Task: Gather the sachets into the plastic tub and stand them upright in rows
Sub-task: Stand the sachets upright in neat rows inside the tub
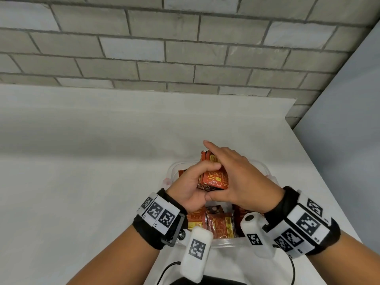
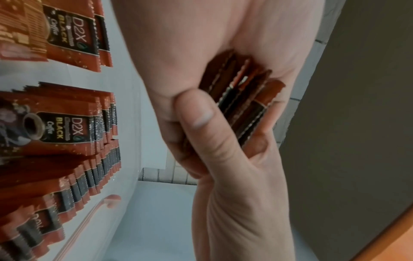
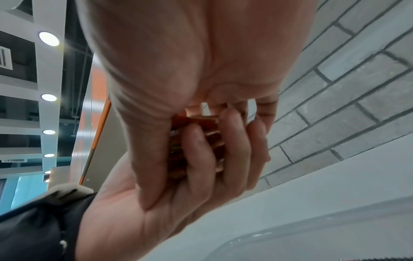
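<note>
Looking down from the head view, we see the white table (image 1: 86, 161) running out to a grey brick wall (image 1: 144, 48), and the clear plastic tub (image 1: 171, 171) sits right under our wrists, close to the body. Both hands hover above the tub's far half, so the bundle's way home is straight down, with neither hand nearer than the other. Our left hand (image 1: 190, 187) curls round a bundle of red sachets (image 1: 213, 177) from the left, thumb across its front; our right hand (image 1: 242, 177) closes on the same bundle from the right, index finger stretched past its far end. The bundle's long axis runs away from us, tilted rather than upright, so we judge it needs turning on end before it drops into a row. Already in the tub, a row of standing sachets (image 2: 100, 141) lines the wall in the left wrist view, and loose sachets (image 1: 221, 225) lie towards the near wall between our wrists. These could snag the bundle's lower edge as it goes down. The tub's reddish latch (image 2: 112, 200) sits clear on the left rim.
</note>
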A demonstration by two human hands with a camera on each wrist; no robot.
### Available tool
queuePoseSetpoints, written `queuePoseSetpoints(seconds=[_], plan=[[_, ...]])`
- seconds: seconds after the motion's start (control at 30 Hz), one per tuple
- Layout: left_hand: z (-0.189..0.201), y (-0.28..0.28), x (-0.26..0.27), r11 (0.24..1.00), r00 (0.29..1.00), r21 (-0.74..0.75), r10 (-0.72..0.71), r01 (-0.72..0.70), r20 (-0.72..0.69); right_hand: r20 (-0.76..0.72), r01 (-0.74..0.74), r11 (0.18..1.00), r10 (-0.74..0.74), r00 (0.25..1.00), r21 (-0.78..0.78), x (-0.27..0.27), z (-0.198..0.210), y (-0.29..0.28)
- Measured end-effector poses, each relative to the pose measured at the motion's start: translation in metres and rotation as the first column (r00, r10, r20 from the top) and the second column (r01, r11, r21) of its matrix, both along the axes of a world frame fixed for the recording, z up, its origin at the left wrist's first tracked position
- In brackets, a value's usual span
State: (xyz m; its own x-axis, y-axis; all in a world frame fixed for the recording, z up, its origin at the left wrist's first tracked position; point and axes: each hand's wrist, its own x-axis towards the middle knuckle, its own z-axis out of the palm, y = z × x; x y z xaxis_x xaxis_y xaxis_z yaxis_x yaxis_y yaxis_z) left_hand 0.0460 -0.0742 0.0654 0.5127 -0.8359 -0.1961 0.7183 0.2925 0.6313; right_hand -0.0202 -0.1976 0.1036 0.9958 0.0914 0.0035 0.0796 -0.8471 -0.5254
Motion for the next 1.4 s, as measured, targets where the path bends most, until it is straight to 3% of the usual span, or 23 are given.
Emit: queuePoseSetpoints(seconds=[0.13,0.23,0.37,0.53,0.67,0.73,0.8,0.97,1.07,1.2,1.4], plan=[[-0.004,-0.001,0.001,0.997,0.999,0.065,0.031,-0.033,0.038,-0.017,-0.005,1.000,0.005,1.000,0.001,0.000,-0.004,-0.001],[-0.007,0.003,0.002,0.997,0.997,0.076,0.029,-0.034,0.078,-0.036,0.053,0.989,-0.048,0.998,0.138,-0.004,0.001,-0.007],[-0.007,0.008,0.003,0.998,0.990,0.057,0.022,-0.030,0.136,0.078,0.200,0.949,-0.225,0.971,0.245,-0.009,0.001,-0.022],[-0.008,0.008,0.002,0.995,0.988,0.095,0.016,-0.031,0.154,-0.014,0.276,0.874,-0.295,0.955,0.401,-0.009,-0.007,-0.032],[-0.010,0.006,0.005,0.982,0.991,0.164,0.078,-0.095,0.104,0.127,0.312,0.803,-0.428,0.895,0.508,-0.009,-0.004,-0.037],[-0.011,0.006,0.007,0.979,0.990,0.153,0.133,-0.138,0.043,0.270,0.284,0.841,-0.438,0.858,0.461,-0.010,-0.002,-0.036],[-0.010,0.006,0.008,0.982,0.987,0.105,0.160,-0.157,-0.015,0.337,0.228,0.903,-0.356,0.872,0.365,-0.013,-0.005,-0.032],[-0.011,0.004,0.010,0.972,0.976,0.094,0.212,-0.216,0.052,0.169,0.122,0.964,-0.164,0.972,0.237,-0.014,-0.020,-0.029],[-0.012,0.006,0.012,0.961,0.966,0.147,0.213,-0.235,0.149,0.128,0.142,0.963,-0.175,0.976,0.231,-0.014,-0.014,-0.031],[-0.010,0.005,0.013,0.963,0.953,0.162,0.171,-0.215,0.250,0.159,0.196,0.974,-0.212,0.964,0.110,-0.005,-0.006,-0.035],[-0.009,0.001,0.010,0.940,0.910,0.206,0.180,-0.270,0.372,-0.076,0.196,0.973,-0.188,0.979,0.122,0.009,0.001,-0.039]])
